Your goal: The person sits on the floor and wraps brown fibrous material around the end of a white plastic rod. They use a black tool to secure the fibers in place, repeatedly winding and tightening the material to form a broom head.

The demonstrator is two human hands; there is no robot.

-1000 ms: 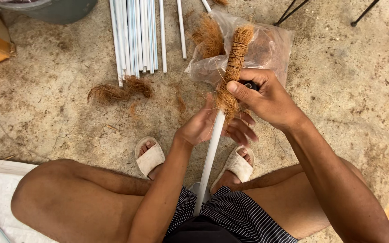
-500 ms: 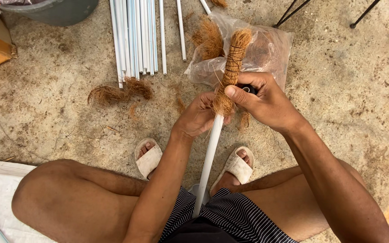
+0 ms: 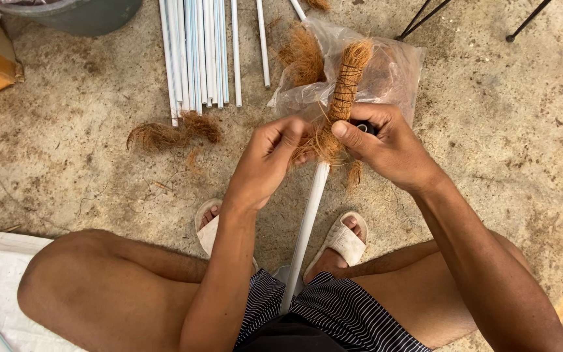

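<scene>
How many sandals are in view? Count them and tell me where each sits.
2. One pale sandal is on the left foot, left of the fibre-wrapped white pole; the other sandal is on the right foot, right of it. Legs partly hide both.

We held the pipe (image 3: pixel 307 221) upright between our knees, left hand (image 3: pixel 265 163) and right hand (image 3: pixel 386 146) meeting at its fibre-wrapped top (image 3: pixel 346 85), with the bag (image 3: pixel 392 72) just behind, the spare pipes (image 3: pixel 197 52) behind-left, and a fibre tuft (image 3: pixel 164 133) on the floor (image 3: pixel 66 130) before them.
</scene>
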